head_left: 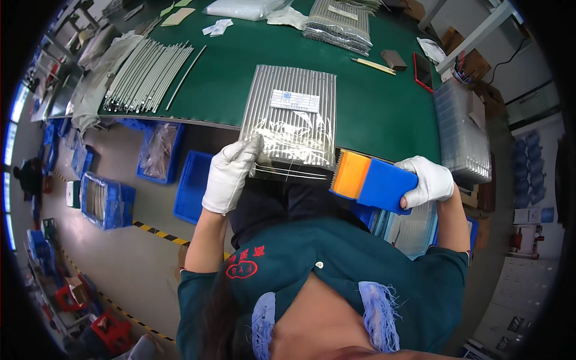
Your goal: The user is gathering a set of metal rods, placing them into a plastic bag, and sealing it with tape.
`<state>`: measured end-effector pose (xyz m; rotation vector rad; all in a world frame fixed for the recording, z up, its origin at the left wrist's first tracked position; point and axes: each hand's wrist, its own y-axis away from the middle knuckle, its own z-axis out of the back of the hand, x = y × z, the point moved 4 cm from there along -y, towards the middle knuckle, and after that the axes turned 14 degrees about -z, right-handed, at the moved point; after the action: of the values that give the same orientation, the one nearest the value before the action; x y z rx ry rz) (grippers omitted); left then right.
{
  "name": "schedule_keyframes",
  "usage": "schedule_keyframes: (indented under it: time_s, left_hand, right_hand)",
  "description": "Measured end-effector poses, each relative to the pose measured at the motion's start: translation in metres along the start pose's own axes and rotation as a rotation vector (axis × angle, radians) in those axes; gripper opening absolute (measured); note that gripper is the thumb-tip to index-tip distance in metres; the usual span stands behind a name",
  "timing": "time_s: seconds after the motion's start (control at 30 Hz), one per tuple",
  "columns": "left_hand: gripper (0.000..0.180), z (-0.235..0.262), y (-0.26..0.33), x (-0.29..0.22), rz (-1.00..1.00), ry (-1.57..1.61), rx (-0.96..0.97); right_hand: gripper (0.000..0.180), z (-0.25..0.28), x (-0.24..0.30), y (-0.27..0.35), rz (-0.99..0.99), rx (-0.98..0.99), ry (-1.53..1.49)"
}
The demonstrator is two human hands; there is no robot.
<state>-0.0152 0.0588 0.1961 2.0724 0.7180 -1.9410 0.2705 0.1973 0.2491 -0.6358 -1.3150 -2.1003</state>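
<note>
A clear plastic bag (288,123) of thin, pale metal rods lies on the green table at its near edge, with a white printed label (295,101) on it. My left hand (231,171), in a white glove, is closed in a pinch at the bag's lower left corner. My right hand (427,181), also gloved, grips a blue and orange tool that looks like a tape dispenser (384,185). Its orange end points left, close to the bag's lower right corner. Thin shiny lines run between my left hand and that end; whether they are tape or the bag's edge I cannot tell.
Loose rods (150,75) lie in a row at the left of the table (390,114). Bagged rods (339,27) sit at the back. A knife (373,66), a brown block (393,60), a phone (423,72) and stacked clear bags (463,132) are rightward. Blue bins (193,186) stand below.
</note>
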Motion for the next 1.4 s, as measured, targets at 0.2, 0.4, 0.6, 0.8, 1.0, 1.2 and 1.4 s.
schedule_keyframes:
  time_s: [0.2,0.4,0.6,0.8,1.0,1.2,1.4]
  left_hand:
    - [0.028,0.010,0.001,0.006,0.038,-0.035,0.095]
    - [0.021,0.017,0.001,0.008,0.006,-0.027,0.045]
    - [0.018,0.016,-0.010,-0.004,-0.100,-0.303,0.047]
    - [0.032,-0.045,-0.006,-0.053,-1.154,-0.932,0.341]
    - [0.030,-0.077,0.037,-0.087,-1.433,-0.812,0.497]
    - [0.042,-0.061,0.006,-0.078,-1.087,-0.627,0.593]
    - [0.026,-0.056,0.003,-0.082,-1.099,-0.701,0.456]
  right_hand:
    - [0.055,0.001,-0.008,0.000,0.411,0.151,-0.092]
    - [0.060,0.002,-0.003,0.005,0.483,0.216,-0.033]
    - [0.058,0.001,0.009,0.007,-0.020,-0.146,0.206]
    - [0.056,-0.012,0.021,0.008,-0.182,-0.400,0.461]
    - [0.053,0.029,-0.015,0.036,-0.423,-1.192,0.135]
    - [0.058,0.091,-0.096,0.117,-1.057,-1.576,0.320]
    - [0.059,0.106,-0.109,0.124,-1.256,-1.349,0.366]
